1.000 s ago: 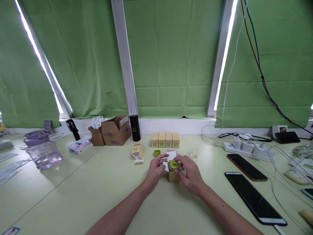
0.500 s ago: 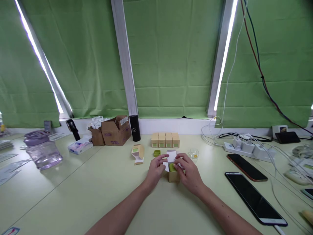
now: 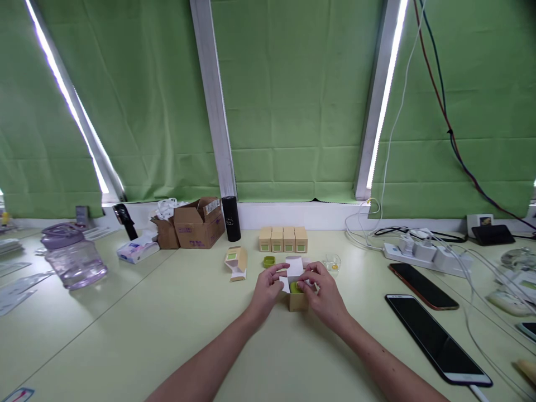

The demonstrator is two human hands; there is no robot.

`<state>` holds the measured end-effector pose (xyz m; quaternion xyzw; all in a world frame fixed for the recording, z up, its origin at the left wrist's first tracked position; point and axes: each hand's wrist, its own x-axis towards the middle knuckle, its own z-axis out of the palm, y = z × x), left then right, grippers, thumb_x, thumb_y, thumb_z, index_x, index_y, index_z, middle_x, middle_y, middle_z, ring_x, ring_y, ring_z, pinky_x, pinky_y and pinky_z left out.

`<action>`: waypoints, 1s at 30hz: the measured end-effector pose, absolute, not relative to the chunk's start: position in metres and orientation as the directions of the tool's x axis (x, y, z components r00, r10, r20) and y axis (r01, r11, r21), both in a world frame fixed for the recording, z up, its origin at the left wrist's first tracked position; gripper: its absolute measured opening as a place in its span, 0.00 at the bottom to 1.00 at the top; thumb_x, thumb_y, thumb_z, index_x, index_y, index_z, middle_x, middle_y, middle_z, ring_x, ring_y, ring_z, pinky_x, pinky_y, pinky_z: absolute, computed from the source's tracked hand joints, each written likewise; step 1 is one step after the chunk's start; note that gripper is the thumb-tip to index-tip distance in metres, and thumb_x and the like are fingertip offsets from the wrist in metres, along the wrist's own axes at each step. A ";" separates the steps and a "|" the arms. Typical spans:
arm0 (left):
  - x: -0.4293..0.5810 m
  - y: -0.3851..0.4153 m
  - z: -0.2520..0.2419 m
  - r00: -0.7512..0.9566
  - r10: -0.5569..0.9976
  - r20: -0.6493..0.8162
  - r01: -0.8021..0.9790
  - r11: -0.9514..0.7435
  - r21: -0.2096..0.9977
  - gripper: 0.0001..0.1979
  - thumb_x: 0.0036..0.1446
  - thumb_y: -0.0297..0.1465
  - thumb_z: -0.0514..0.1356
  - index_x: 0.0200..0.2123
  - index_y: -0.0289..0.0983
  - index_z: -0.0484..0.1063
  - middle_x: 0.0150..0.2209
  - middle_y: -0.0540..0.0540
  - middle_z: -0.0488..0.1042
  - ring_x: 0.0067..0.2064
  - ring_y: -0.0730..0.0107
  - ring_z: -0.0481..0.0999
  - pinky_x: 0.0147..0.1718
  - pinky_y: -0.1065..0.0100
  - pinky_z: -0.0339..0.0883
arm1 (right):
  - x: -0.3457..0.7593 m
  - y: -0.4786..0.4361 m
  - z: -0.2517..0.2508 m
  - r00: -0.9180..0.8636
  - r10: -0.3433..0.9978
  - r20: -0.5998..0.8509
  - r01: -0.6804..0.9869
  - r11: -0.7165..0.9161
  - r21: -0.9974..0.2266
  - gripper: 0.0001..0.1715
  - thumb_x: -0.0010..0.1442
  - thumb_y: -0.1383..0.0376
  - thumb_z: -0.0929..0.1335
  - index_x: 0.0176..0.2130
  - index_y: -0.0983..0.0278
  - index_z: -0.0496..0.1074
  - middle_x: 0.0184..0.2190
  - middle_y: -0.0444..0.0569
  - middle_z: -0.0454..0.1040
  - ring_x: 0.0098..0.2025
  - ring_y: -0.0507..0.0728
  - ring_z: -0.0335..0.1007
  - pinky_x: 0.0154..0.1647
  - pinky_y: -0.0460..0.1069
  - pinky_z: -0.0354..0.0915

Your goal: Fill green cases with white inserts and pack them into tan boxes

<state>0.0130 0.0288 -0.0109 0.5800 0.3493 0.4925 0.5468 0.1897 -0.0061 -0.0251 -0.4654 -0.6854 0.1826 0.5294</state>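
A small brown cardboard box (image 3: 298, 303) stands open on the table, its white-lined flaps (image 3: 294, 266) raised. Inside it sits a small green piece (image 3: 293, 287), with only its top showing. My left hand (image 3: 268, 286) curls around the box's left side, fingers closed at the left flap. From the right, my right hand (image 3: 324, 291) pinches the green piece between thumb and fingers at the box mouth. Just behind the box lie a green square tray-like piece (image 3: 268, 261) and a clear container (image 3: 333, 262) with something yellow in it.
Several closed small boxes (image 3: 283, 239) form a row at the back. An opened box (image 3: 236, 262) lies to the left. Phones (image 3: 435, 338), a power strip (image 3: 422, 257) and cables occupy the right. A large carton (image 3: 199, 226), black cylinder (image 3: 231, 219) and purple jug (image 3: 74, 259) stand left.
The green piece has sunk a little deeper into the box under my right fingers. My left hand stays almost still at the flap.
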 end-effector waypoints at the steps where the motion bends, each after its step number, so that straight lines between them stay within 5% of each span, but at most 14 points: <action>1: 0.013 0.029 -0.011 0.271 0.944 0.191 -0.136 -0.158 0.978 0.27 0.40 0.26 0.58 0.48 0.34 0.77 0.40 0.42 0.81 0.39 0.63 0.78 0.35 0.68 0.67 | 0.190 -0.006 -0.025 -0.005 0.831 0.556 0.446 0.500 -0.743 0.10 0.64 0.63 0.66 0.34 0.60 0.77 0.42 0.53 0.67 0.41 0.60 0.71 0.36 0.53 0.73; 17: 0.013 0.028 -0.009 0.270 0.944 0.187 -0.143 -0.153 0.978 0.27 0.40 0.26 0.58 0.48 0.34 0.77 0.37 0.43 0.80 0.38 0.63 0.78 0.36 0.68 0.66 | 0.189 -0.006 -0.027 0.013 0.823 0.568 0.434 0.507 -0.745 0.11 0.65 0.62 0.65 0.34 0.60 0.76 0.42 0.52 0.68 0.38 0.59 0.69 0.36 0.53 0.70; 30: 0.012 0.025 -0.008 0.241 0.951 0.194 -0.152 -0.160 0.975 0.22 0.51 0.33 0.59 0.48 0.34 0.79 0.39 0.43 0.81 0.45 0.60 0.76 0.46 0.64 0.65 | 0.203 0.006 -0.036 0.218 0.813 0.539 0.442 0.410 -0.798 0.15 0.62 0.68 0.61 0.42 0.61 0.74 0.44 0.52 0.72 0.38 0.59 0.70 0.41 0.55 0.68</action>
